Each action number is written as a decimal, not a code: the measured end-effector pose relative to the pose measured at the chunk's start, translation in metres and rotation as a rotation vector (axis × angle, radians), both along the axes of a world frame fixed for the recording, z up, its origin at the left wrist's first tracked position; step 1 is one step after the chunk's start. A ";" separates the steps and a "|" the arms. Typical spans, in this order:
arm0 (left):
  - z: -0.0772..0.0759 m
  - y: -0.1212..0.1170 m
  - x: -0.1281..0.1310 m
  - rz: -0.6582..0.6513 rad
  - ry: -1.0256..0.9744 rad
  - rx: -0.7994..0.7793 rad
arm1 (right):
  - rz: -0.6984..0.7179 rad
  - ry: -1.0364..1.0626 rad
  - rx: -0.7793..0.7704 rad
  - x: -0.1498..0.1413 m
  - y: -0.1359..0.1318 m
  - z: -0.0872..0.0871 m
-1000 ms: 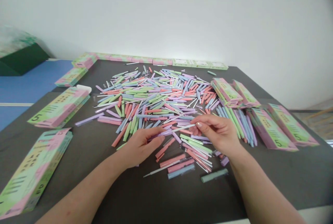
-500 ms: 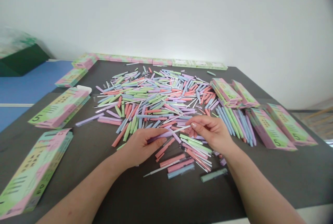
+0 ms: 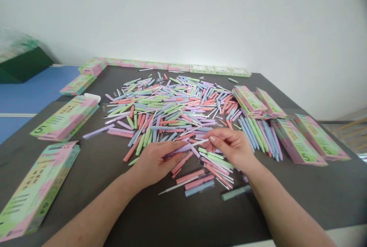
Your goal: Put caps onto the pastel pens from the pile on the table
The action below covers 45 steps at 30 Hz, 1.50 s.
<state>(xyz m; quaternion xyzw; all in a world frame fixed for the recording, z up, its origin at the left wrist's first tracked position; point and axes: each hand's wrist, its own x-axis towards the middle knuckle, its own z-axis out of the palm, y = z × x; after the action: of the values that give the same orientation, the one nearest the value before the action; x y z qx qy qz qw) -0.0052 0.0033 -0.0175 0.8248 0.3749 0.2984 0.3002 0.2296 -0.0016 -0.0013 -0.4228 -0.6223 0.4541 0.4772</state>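
Fingers: our left hand (image 3: 155, 163) curls almost shut around a lilac pen barrel (image 3: 179, 150), and our right hand (image 3: 231, 149) pinches a thin white stick (image 3: 200, 142) between thumb and forefinger.

Held things: the white stick runs from our right fingertips (image 3: 211, 138) to the tip of the barrel, and the two appear to meet. Both are held just above the table, with our hands close together.

Nearest our hands: a heap of loose pastel pens and pen parts (image 3: 169, 105) spreads across the dark tabletop (image 3: 143, 216), and its edge lies right under our fingers. A pink pen (image 3: 199, 182), a blue pen (image 3: 200, 188) and a sage green pen (image 3: 236, 192) lie just below our hands.

Writing: a large numeral 5 shows on the pink-and-green cardboard box (image 3: 65, 119) to our left — on the stacked boxes (image 3: 249, 99) to our right, the print is too small for us to read.

Far edge: a row of similar boxes (image 3: 177, 68) lines the table.
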 end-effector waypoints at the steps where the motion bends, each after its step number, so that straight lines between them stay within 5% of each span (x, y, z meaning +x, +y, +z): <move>1: 0.000 0.000 0.000 -0.007 0.008 0.018 | 0.017 0.002 -0.009 -0.003 -0.001 -0.002; 17: -0.004 0.002 0.001 0.100 0.135 -0.007 | 0.084 0.001 -0.054 -0.006 -0.001 -0.012; 23: -0.002 0.002 0.001 0.100 0.126 -0.075 | 0.162 0.176 -0.103 -0.001 0.001 -0.010; 39: -0.002 0.004 0.000 0.125 0.079 -0.123 | 0.088 0.099 -0.054 -0.002 0.004 -0.015; 42: 0.001 0.005 0.001 0.187 0.047 -0.128 | -0.012 -0.093 0.000 -0.002 0.007 -0.020; 45: 0.005 0.006 0.001 0.229 0.009 -0.119 | -0.051 -0.585 0.133 -0.009 0.007 -0.024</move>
<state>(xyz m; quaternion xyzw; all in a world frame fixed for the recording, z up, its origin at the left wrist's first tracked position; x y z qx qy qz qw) -0.0044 0.0094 -0.0130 0.7586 0.4852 0.3040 0.3110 0.2201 0.0053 -0.0252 -0.5189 -0.7509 0.2592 0.3158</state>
